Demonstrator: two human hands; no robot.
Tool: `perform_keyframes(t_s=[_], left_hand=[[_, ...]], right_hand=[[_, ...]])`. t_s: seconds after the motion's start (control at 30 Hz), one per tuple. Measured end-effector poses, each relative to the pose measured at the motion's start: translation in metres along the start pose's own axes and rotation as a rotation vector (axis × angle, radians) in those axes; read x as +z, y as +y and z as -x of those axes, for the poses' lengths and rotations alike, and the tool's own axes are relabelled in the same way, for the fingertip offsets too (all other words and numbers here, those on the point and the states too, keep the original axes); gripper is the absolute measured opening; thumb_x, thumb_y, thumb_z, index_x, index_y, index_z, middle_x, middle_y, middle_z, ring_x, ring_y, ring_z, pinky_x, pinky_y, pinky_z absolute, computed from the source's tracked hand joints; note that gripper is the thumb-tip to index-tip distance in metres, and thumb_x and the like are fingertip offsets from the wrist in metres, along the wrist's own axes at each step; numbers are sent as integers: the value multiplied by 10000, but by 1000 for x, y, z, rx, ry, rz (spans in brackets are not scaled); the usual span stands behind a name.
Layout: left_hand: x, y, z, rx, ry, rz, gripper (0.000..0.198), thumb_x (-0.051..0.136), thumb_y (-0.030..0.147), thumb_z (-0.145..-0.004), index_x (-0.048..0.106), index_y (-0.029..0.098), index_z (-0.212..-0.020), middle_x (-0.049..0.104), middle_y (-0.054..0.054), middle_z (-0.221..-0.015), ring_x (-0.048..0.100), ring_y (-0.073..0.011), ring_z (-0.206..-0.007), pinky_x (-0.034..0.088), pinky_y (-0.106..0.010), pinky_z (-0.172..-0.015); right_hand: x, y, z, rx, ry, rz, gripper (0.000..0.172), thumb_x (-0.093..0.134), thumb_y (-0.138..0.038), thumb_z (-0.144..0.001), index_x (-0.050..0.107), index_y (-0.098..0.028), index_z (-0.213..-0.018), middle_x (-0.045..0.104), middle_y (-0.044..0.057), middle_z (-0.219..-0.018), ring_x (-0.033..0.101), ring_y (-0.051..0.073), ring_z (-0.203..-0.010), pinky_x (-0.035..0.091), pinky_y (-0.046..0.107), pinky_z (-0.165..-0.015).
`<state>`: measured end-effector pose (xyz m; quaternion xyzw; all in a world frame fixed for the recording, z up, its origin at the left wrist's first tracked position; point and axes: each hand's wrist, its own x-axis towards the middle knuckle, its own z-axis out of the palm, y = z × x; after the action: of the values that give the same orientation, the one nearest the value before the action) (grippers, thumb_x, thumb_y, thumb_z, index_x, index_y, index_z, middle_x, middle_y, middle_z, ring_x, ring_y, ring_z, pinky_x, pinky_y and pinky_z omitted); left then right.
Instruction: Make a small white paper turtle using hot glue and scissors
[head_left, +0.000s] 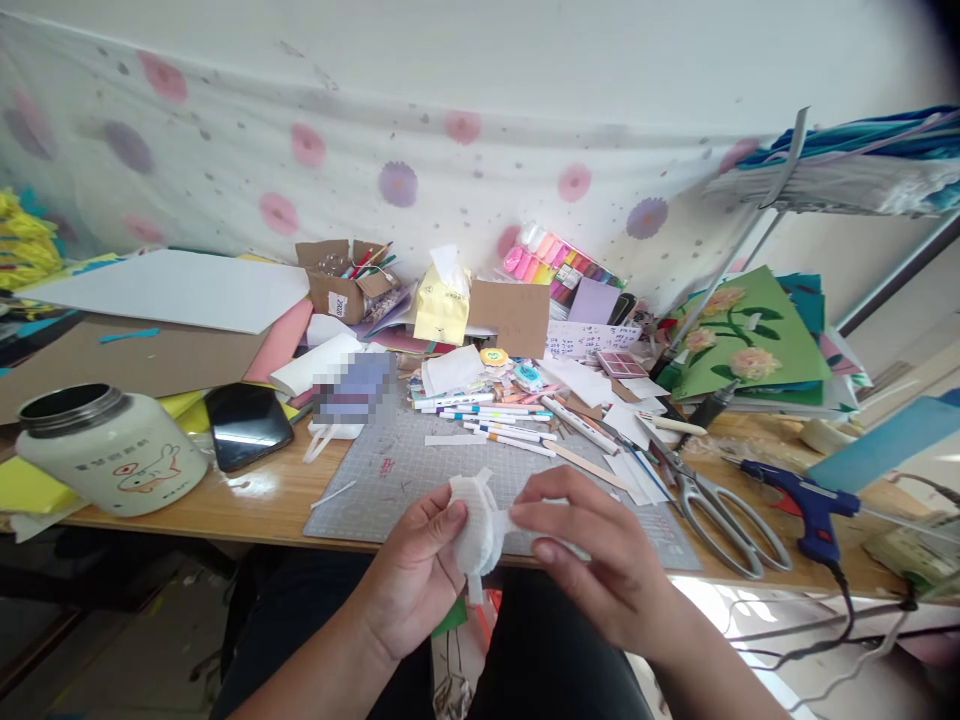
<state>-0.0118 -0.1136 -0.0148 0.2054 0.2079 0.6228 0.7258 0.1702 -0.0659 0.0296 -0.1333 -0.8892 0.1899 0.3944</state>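
Note:
A small round white piece [474,530] with short strips sticking out at its top, bottom and right is held over the front edge of the grey cutting mat [420,470]. My left hand [424,560] grips it from the left, thumb on its face. From the right, my right hand [592,550] has its fingertips at the strip on the piece's right side, pinching it. Several white markers [510,435] lie in a loose pile on the mat beyond my hands.
Grey scissors [720,510] and a blue glue gun [814,510] with its cable lie at right. At left stand an open white bottle [112,450] and a black phone [247,425]. A cardboard box [337,285] and tissue pack [442,305] stand at the back.

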Motion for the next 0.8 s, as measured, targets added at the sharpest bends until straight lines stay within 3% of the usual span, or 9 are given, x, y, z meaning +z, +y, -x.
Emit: perform_keyframes(t_s=[0.07,0.17,0.23,0.3,0.4,0.53,0.8], left_hand=[[-1,1,0,-4,53,-8,135,701,235,-778,698,160,-890,696,-27,-749,613,-116,-638,498,-225,-594],[-3,3,0,-12,127,-17,157,711,282,-764,683,184,-884,697,-23,-764,614,-132,-615,505,-244,-535],[-5,3,-1,-13,174,-30,155,729,293,-744,677,191,-848,686,-10,-732,606,-129,-578,501,-242,-511],[-6,2,-2,-13,214,-41,160,753,287,-717,670,191,-815,677,-1,-712,601,-123,-561,497,-232,-505],[-5,-1,-5,-14,235,-58,172,774,256,-693,668,187,-810,676,0,-713,605,-120,-575,495,-214,-508],[0,-3,-6,6,200,-71,129,739,204,-733,665,180,-836,696,-23,-780,615,-124,-609,506,-220,-534],[-1,2,1,20,137,-35,194,698,102,-758,682,185,-932,728,-51,-895,665,-140,-776,536,-230,-696]], right_hand=[[-8,14,13,94,153,-13,298,520,-122,-878,591,-224,-1149,615,77,-1037,578,207,-987,482,339,-831],[-29,50,38,328,270,349,169,526,-205,-884,659,-193,-988,651,85,-972,609,226,-927,490,356,-813],[-44,74,55,581,78,652,233,478,-231,-887,684,-162,-973,678,106,-982,616,260,-941,493,390,-819],[-57,90,66,693,-63,743,258,472,-197,-866,702,-143,-971,704,115,-982,627,285,-938,491,413,-825],[-62,96,68,738,-185,774,276,481,-144,-844,712,-164,-993,718,97,-1013,622,278,-980,479,386,-848],[-53,93,50,750,-298,799,292,499,-114,-836,702,-185,-1034,707,94,-1056,596,262,-1029,450,341,-858],[-45,113,28,843,-446,771,252,545,-73,-777,731,-179,-910,719,100,-914,633,247,-909,442,316,-749]])
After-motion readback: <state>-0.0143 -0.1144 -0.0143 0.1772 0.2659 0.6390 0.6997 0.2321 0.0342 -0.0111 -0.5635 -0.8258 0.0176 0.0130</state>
